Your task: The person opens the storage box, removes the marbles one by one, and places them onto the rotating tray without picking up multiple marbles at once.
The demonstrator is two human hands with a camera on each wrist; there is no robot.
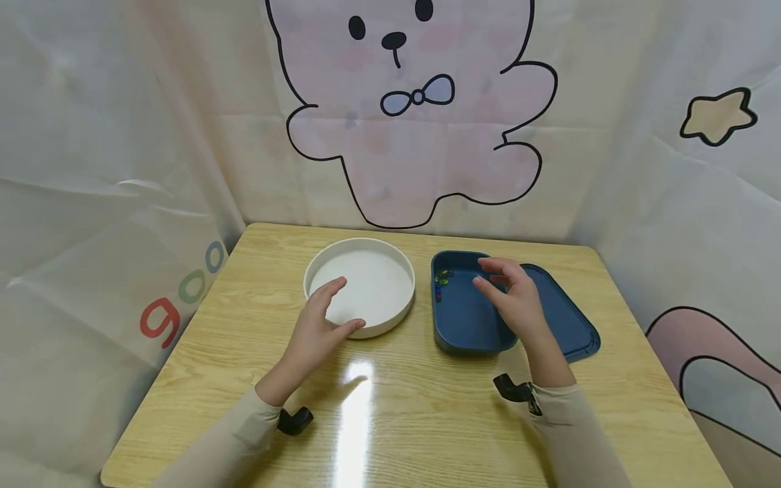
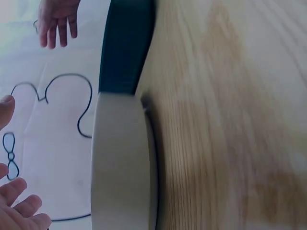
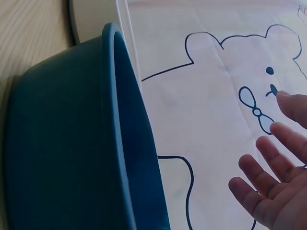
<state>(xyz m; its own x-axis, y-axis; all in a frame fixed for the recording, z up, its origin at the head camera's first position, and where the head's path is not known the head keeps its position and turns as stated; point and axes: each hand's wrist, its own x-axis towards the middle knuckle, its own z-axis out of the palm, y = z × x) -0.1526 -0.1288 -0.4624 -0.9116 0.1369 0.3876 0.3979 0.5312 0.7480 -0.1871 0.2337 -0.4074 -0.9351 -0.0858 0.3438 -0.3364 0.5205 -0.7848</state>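
In the head view, a round white dish (image 1: 372, 285) with a low rim sits on the table. My left hand (image 1: 317, 332) hovers over its near left side, thumb and fingers spread and holding nothing. To its right stands a deep blue box (image 1: 466, 318), with several small shiny coloured pieces (image 1: 442, 279) against its left wall. Above the right part of this box is my right hand (image 1: 515, 295), its fingers loosely bent and nothing between them. The right wrist view shows that hand's fingers (image 3: 261, 182) spread apart beside the blue box's rim.
A flat blue lid (image 1: 564, 315) lies on the table right of the box, partly behind my right hand. The wooden table (image 1: 415, 420) meets a fabric backdrop (image 1: 256, 169) printed with a bear. Black wrist camera mounts (image 1: 515, 390) stick out from the sleeves.
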